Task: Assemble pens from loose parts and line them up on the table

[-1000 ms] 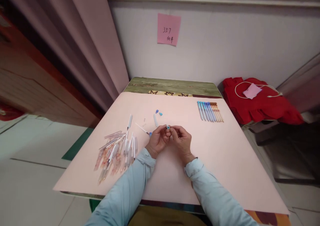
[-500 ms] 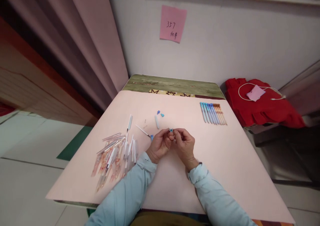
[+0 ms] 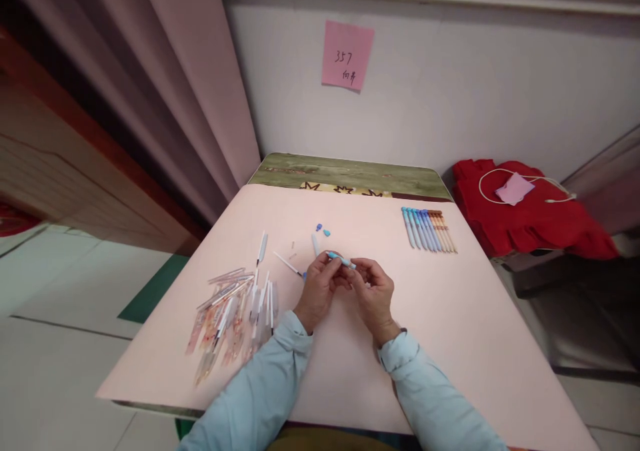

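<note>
Between the fingertips of both hands lies a short blue pen part (image 3: 342, 260), tilted slightly down to the right. My left hand (image 3: 318, 284) pinches its left end, and my right hand (image 3: 374, 294) grips it near the right end. Just beyond the left fingers is a pale blue pen barrel (image 3: 315, 243), partly covered by them. A dark blue cap piece (image 3: 319, 227) and a turquoise cap piece (image 3: 327, 233) rest farther back. A white refill (image 3: 287, 263) points toward my left hand, with a blue piece at its near end mostly hidden.
On the left is a loose pile of clear barrels and refills (image 3: 220, 318). A neat row of blue and brown pens (image 3: 429, 231) occupies the back right of the pink-covered table (image 3: 475, 358). A red cloth (image 3: 480, 204) with a white cable sits beyond the right edge.
The pen part has turned from end-on to lying sideways between my hands. My left hand has rolled over so its back shows more. The view has shifted slightly.
</note>
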`<action>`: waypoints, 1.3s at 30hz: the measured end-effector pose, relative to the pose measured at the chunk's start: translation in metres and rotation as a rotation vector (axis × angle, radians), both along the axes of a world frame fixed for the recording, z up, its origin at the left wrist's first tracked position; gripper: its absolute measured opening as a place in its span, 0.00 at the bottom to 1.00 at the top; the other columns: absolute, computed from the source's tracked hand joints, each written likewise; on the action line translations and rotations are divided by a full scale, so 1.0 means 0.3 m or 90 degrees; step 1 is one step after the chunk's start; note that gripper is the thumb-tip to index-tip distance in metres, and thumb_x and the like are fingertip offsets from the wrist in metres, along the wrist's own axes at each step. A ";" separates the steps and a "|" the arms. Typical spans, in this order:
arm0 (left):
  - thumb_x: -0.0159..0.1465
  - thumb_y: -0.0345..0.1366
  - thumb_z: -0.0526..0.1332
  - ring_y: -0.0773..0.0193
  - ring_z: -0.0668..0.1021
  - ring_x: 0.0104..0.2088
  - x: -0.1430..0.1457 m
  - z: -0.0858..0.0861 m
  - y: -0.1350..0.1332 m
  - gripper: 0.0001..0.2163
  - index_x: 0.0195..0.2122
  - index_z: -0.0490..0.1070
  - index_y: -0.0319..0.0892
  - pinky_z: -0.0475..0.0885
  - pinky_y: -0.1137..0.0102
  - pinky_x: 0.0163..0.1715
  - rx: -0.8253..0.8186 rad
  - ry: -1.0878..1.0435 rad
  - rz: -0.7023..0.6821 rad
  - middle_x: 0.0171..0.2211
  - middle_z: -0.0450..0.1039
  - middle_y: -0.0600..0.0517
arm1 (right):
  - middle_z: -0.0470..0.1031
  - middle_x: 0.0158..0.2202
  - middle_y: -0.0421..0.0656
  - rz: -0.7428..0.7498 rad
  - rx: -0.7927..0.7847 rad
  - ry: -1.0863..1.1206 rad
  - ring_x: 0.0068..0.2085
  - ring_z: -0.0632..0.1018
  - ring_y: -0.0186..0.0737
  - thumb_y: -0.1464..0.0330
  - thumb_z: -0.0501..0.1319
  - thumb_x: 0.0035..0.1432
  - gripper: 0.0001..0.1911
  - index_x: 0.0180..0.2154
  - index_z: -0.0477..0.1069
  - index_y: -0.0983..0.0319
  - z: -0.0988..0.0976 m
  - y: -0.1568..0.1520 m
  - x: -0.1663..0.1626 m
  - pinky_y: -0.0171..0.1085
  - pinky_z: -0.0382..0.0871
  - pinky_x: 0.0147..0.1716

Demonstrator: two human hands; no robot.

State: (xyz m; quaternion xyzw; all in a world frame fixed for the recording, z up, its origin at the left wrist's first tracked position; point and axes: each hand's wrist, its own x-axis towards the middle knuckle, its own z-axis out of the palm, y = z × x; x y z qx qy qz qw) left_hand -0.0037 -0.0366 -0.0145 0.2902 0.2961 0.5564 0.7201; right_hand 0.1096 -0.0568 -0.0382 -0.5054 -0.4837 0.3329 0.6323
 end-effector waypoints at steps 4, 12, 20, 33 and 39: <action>0.59 0.39 0.67 0.69 0.76 0.26 0.008 0.011 -0.010 0.09 0.35 0.71 0.40 0.74 0.73 0.27 0.061 0.122 0.037 0.27 0.73 0.54 | 0.67 0.21 0.35 -0.015 -0.022 0.033 0.22 0.67 0.31 0.62 0.66 0.56 0.12 0.39 0.75 0.63 0.000 0.010 -0.003 0.32 0.64 0.21; 0.59 0.42 0.66 0.65 0.78 0.26 -0.006 0.005 0.001 0.14 0.41 0.74 0.38 0.75 0.70 0.27 0.019 0.147 0.131 0.27 0.76 0.50 | 0.61 0.20 0.33 -0.030 -0.036 0.016 0.21 0.63 0.30 0.61 0.64 0.57 0.13 0.40 0.75 0.63 0.001 0.010 0.005 0.31 0.60 0.21; 0.56 0.43 0.68 0.65 0.77 0.23 0.000 0.004 0.001 0.14 0.36 0.74 0.37 0.73 0.71 0.23 -0.014 0.131 0.163 0.24 0.75 0.51 | 0.62 0.21 0.33 -0.052 -0.027 -0.030 0.22 0.64 0.31 0.60 0.63 0.58 0.13 0.40 0.75 0.62 0.000 0.002 0.001 0.31 0.61 0.21; 0.57 0.42 0.68 0.67 0.78 0.24 -0.008 0.001 0.005 0.12 0.35 0.69 0.39 0.74 0.72 0.25 -0.001 0.126 0.169 0.26 0.75 0.52 | 0.62 0.19 0.32 -0.046 -0.025 0.027 0.20 0.65 0.31 0.59 0.64 0.58 0.13 0.39 0.71 0.62 -0.007 0.005 -0.007 0.31 0.61 0.20; 0.58 0.42 0.67 0.65 0.79 0.25 0.000 -0.006 -0.001 0.13 0.38 0.70 0.40 0.76 0.70 0.25 0.015 0.189 0.172 0.27 0.75 0.52 | 0.63 0.20 0.33 -0.061 -0.010 -0.016 0.21 0.65 0.30 0.60 0.65 0.57 0.12 0.39 0.73 0.62 -0.003 0.004 -0.006 0.31 0.61 0.21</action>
